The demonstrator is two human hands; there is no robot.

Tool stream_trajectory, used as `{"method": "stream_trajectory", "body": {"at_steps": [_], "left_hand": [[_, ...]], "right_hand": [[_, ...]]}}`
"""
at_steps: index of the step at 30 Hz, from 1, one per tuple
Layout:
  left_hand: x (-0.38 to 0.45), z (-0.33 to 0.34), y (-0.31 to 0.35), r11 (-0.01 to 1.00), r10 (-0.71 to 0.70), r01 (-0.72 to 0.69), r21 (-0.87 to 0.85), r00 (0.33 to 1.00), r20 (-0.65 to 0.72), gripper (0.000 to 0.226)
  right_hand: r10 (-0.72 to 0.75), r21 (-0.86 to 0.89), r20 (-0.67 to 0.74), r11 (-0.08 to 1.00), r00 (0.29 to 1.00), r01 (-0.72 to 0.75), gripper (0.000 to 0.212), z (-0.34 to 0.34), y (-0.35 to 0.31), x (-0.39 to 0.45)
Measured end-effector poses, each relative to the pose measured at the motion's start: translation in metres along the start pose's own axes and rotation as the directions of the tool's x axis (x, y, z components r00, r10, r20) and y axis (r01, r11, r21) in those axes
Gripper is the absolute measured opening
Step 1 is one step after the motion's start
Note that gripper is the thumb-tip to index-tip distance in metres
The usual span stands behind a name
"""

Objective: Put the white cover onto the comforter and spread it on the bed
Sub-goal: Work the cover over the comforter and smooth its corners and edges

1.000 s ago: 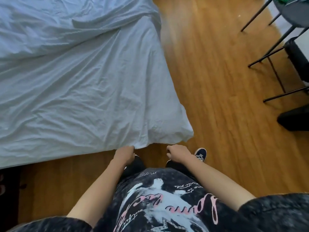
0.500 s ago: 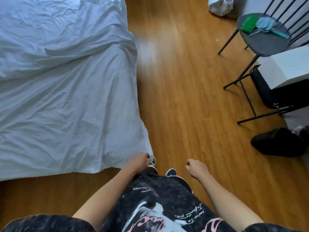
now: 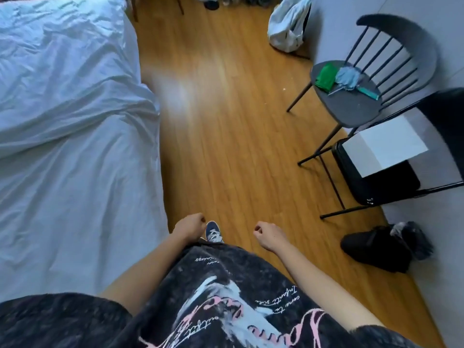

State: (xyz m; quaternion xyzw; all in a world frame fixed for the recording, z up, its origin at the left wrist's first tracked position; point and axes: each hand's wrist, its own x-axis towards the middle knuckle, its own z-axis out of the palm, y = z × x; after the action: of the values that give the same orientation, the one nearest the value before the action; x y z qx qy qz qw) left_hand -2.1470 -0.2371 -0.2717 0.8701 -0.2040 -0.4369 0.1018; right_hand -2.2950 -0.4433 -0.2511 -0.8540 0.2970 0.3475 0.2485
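Since the earlier frame your left hand [image 3: 188, 226] has let go of the cover's corner and your right hand [image 3: 269, 233] has swung out over the floor; both now hang with fingers loosely curled, holding nothing. Just left of your left hand lies the white cover [image 3: 75, 151], spread wrinkled and soft over the bed, its edge draping to the floor. Beneath and ahead of your hands runs a glossy wooden plank floor [image 3: 226, 121]. Well right of your right hand stand a grey spindle-back chair [image 3: 356, 106] and a black folding chair [image 3: 381, 182], a black slipper [image 3: 376, 247] nearer.
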Motion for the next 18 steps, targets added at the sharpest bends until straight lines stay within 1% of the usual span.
{"method": "stream_trajectory", "body": {"at_steps": [2,4,6,8,11,14,16,18], "left_hand": [[0.032,-0.036,0.011,1.0,0.011,-0.011,-0.022,1.0,-0.013,0.029],[0.054,-0.064,0.017,1.0,0.02,-0.02,-0.018,1.0,0.006,0.029],[0.076,-0.091,0.018,1.0,0.006,-0.006,0.0,1.0,0.028,0.03],[0.106,-0.12,0.016,0.999,-0.016,0.017,-0.032,1.0,0.017,0.03],[0.153,-0.173,0.015,0.994,-0.076,0.074,-0.077,0.997,-0.018,0.029],[0.21,-0.229,0.01,0.979,-0.163,0.153,-0.132,0.984,-0.071,0.03],[0.243,-0.268,0.009,0.963,-0.219,0.2,-0.18,0.971,-0.092,0.03],[0.268,-0.308,0.013,0.947,-0.269,0.246,-0.207,0.958,-0.095,0.03]], "right_hand": [[0.023,0.041,-0.03,0.999,0.999,-0.022,0.026,-0.039,-0.01,0.033],[0.076,0.085,-0.048,0.994,0.996,-0.072,0.023,-0.069,-0.015,0.058],[0.101,0.066,-0.036,0.993,0.994,-0.098,0.02,-0.097,-0.024,0.084],[0.085,0.008,0.008,0.996,0.996,-0.085,0.019,-0.128,-0.038,0.118],[0.007,-0.081,0.025,0.997,1.0,-0.005,0.025,-0.19,-0.076,0.184],[-0.102,-0.114,0.035,0.988,0.994,0.106,0.027,-0.25,-0.126,0.269],[-0.17,-0.145,0.072,0.973,0.983,0.179,0.027,-0.29,-0.164,0.322],[-0.207,-0.179,0.113,0.958,0.972,0.225,0.026,-0.33,-0.201,0.363]]}}
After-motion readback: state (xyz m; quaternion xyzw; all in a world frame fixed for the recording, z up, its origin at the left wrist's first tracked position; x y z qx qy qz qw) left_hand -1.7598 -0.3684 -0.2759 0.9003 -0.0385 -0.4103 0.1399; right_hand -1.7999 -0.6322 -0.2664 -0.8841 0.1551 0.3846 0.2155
